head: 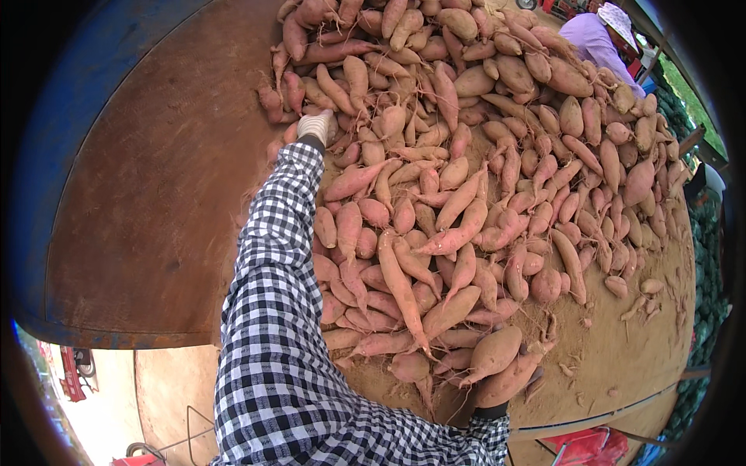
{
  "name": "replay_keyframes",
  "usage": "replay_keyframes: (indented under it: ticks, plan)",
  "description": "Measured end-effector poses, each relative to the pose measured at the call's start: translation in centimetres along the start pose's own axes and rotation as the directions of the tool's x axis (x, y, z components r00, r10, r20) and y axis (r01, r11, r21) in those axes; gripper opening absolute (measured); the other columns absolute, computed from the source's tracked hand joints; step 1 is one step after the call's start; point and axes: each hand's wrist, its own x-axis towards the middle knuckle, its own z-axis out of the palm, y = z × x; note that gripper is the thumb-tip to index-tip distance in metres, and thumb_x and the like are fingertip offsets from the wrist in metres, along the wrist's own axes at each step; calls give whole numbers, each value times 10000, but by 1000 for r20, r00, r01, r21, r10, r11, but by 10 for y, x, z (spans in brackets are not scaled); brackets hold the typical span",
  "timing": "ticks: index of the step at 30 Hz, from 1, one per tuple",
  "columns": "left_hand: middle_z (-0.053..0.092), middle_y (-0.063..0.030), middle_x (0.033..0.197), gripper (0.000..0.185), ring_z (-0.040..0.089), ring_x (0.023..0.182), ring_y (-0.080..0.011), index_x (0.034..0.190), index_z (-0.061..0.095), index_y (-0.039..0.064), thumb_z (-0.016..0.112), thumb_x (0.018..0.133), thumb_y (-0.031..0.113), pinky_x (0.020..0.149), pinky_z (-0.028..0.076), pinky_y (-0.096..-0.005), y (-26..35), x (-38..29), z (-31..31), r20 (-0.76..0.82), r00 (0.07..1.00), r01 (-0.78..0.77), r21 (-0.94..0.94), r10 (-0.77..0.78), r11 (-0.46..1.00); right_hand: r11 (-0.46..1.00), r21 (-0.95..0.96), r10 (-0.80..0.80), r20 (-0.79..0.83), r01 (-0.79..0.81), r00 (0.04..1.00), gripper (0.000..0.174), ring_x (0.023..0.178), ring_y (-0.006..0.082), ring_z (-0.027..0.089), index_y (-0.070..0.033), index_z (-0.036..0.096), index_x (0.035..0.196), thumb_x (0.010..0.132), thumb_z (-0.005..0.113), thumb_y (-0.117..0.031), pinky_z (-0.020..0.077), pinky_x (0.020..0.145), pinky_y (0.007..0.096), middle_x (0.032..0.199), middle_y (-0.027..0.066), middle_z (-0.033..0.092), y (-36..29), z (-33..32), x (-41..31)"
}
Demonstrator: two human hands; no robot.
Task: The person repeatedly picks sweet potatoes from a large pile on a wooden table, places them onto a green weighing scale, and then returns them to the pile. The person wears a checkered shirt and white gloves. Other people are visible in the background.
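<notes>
A large heap of sweet potatoes [402,274], pinkish and dusted with soil, covers much of the tan surface before me. My left hand [315,126], in a whitish glove, reaches to the heap's upper left edge and touches the sweet potatoes there; its fingers are hidden, so its hold is unclear. At the lower right edge of the heap, my right hand [531,373] is mostly hidden under a large sweet potato [506,381], its dark-gloved fingertips curled around the far side. Another plump sweet potato [495,351] lies against that one.
A rusty brown metal sheet [145,192] with a blue rim lies to the left. At the upper right, a person [603,43] in a light purple top and sun hat bends beside the heap. Green netting [706,274] runs along the right. Small roots [568,370] and soil lie scattered at the lower right.
</notes>
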Motion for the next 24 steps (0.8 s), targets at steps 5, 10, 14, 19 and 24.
replay_keyframes:
  ticks: [5,10,14,19,24]
  plan:
    - [474,-148,1384,568,514,1193,-299,1384,450,36,665,945,325,1045,445,-432,27,24,42,20,981,180,-454,-192,872,959,234,156,46,-162,987,656,1197,256,544,-161,52,1606,1073,404,-310,499,986,374,1418,160,450,4,4,1]
    - [590,-60,1007,300,546,817,-181,1186,587,112,642,975,319,833,486,-383,13,38,25,106,978,208,-599,-181,773,997,-72,14,-65,-19,998,639,1121,265,586,-130,79,1602,1083,333,-402,532,929,378,1342,144,506,9,2,-2]
    - [572,-13,708,109,479,551,-150,950,605,124,652,973,219,523,441,-273,6,53,17,189,964,259,-524,-186,812,932,265,249,32,-249,968,631,1061,234,594,-87,139,1580,1084,315,-435,538,895,353,1257,118,542,15,-2,-1]
    - [579,-22,735,138,496,577,-151,909,582,108,664,962,204,486,441,-262,14,48,26,193,970,243,-683,-151,689,957,209,211,-38,-199,977,546,1015,198,599,-89,368,1417,1070,310,-507,543,866,340,1178,98,570,15,6,1]
    - [522,-18,690,154,429,503,-139,964,596,103,649,967,247,433,338,-284,0,70,36,-8,994,105,-283,-111,953,854,448,303,-16,-264,953,550,1022,198,590,-74,435,1334,1064,306,-535,536,871,341,1084,99,595,13,7,11]
